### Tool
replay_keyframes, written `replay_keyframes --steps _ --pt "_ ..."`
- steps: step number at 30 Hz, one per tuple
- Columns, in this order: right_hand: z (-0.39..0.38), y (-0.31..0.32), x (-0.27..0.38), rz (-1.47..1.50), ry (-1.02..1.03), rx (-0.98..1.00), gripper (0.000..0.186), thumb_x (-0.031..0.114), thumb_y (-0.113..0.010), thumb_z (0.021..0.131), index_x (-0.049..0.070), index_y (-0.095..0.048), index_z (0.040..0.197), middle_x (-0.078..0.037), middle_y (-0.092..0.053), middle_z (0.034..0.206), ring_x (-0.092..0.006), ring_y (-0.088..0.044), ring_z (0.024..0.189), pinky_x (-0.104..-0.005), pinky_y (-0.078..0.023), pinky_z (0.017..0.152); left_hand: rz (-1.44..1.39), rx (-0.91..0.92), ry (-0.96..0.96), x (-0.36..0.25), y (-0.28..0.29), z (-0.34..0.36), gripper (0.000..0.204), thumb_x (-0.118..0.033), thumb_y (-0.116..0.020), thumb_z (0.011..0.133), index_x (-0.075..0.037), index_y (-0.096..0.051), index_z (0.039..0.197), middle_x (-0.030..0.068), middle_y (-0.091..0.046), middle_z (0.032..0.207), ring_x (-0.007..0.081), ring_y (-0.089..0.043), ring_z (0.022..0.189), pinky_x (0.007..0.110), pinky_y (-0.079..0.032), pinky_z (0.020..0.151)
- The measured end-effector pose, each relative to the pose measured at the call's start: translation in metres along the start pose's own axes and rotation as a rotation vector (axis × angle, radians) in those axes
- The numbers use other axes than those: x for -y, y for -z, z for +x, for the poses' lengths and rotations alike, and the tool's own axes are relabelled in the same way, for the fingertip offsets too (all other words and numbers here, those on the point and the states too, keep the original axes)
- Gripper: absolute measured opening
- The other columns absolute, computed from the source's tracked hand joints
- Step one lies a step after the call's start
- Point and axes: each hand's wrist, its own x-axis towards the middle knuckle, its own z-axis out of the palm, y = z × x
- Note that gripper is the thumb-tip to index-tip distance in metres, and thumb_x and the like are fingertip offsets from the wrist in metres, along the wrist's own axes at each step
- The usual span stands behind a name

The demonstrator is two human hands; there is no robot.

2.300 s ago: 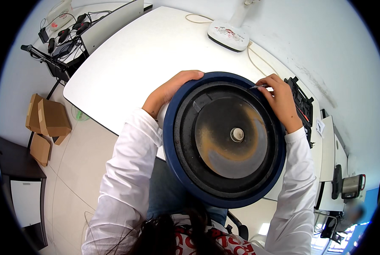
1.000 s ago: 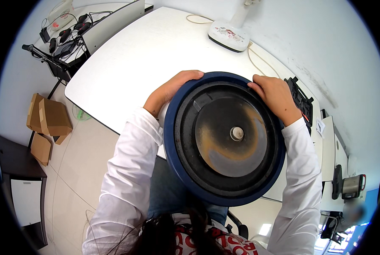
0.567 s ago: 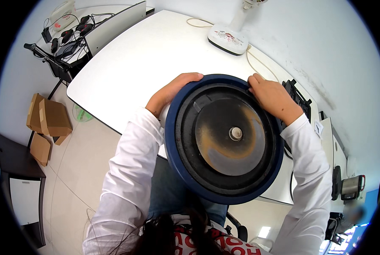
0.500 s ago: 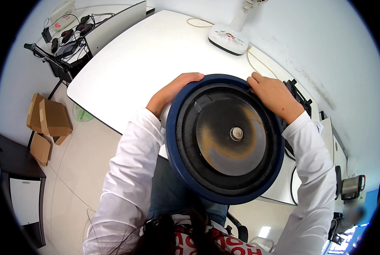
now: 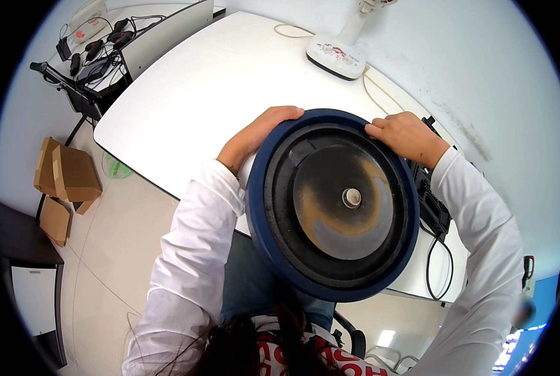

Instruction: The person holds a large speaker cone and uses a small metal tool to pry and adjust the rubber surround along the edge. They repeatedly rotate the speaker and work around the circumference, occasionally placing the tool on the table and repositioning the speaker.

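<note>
A round appliance base (image 5: pixel 261 232) has a dark blue rim, a black inner ring and a stained metal plate (image 5: pixel 320 222) with a central pale knob (image 5: pixel 351 198). My left hand (image 5: pixel 258 136) grips its upper-left rim, thumb lying along the top. My right hand (image 5: pixel 405 138) is at the upper-right rim, fingers curled and bent over the edge; whatever its fingertips hold is hidden. A black open tool case (image 5: pixel 433 207) with a dark cable lies partly behind the base and my right arm, on the white desk (image 5: pixel 173 94).
A white appliance stand (image 5: pixel 335 55) with a pale cord is at the desk's back. Cardboard boxes (image 5: pixel 79 182) and a dark cabinet (image 5: pixel 32 241) stand on the left. Another desk holds tangled devices (image 5: pixel 92 59) at upper left. A blurred figure (image 5: pixel 523 310) is at far right.
Over these frames my right forearm has swung outward to the right, the wrist rising. A thin tool earlier visible in my right fingers is now out of sight. My left hand keeps its grip.
</note>
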Motion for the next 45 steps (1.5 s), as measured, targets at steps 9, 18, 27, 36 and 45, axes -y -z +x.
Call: replay_keyframes --steps 9,18,27,36,45 --pt "0.022 0.003 -0.007 0.412 -0.374 0.212 0.031 0.032 -0.053 0.094 0.005 -0.068 0.091 -0.016 -0.068 0.08 -0.0339 -0.066 0.082 -0.0451 -0.05 0.073 -0.059 -0.036 0.037 -0.008 -0.007 -0.009 0.028 -0.03 -0.054 0.092 -0.005 -0.065 0.087 0.0021 -0.065 0.085 0.0093 -0.057 0.076 0.024 -0.047 0.073" --pt "0.023 0.016 0.023 0.137 -0.527 0.155 0.03 0.035 -0.057 0.091 0.004 -0.061 0.092 -0.014 -0.067 0.084 -0.0341 -0.065 0.084 -0.0426 -0.051 0.072 -0.011 -0.042 0.021 -0.011 -0.007 -0.011 0.027 -0.03 -0.053 0.092 -0.006 -0.065 0.088 0.0027 -0.065 0.085 0.0094 -0.058 0.075 0.023 -0.048 0.073" --pt "0.002 -0.008 0.018 0.126 -0.214 -0.168 0.018 0.022 -0.053 0.092 0.004 -0.053 0.092 -0.012 -0.056 0.084 -0.0317 -0.06 0.08 -0.0421 -0.05 0.068 -0.007 -0.042 0.038 -0.009 -0.005 -0.009 0.027 -0.031 -0.054 0.092 -0.007 -0.065 0.088 0.0036 -0.065 0.085 0.0097 -0.058 0.075 0.023 -0.048 0.073" --pt "-0.005 -0.005 0.013 -0.006 -0.14 -0.077 0.012 0.013 -0.05 0.087 0.006 -0.054 0.095 -0.01 -0.058 0.083 -0.0275 -0.063 0.08 -0.0387 -0.051 0.067 -0.008 -0.009 0.022 -0.001 0.002 0.0 0.027 -0.031 -0.055 0.091 -0.006 -0.066 0.089 0.0034 -0.065 0.085 0.0101 -0.058 0.075 0.024 -0.048 0.072" --pt "0.008 0.004 0.016 -0.135 -0.091 -0.022 0.009 0.016 -0.053 0.086 0.008 -0.056 0.086 -0.007 -0.058 0.075 -0.0242 -0.064 0.075 -0.0361 -0.051 0.063 -0.063 -0.071 0.032 -0.011 -0.012 -0.011 0.027 -0.029 -0.054 0.092 -0.005 -0.064 0.085 0.0027 -0.064 0.081 0.0091 -0.057 0.073 0.024 -0.048 0.071"
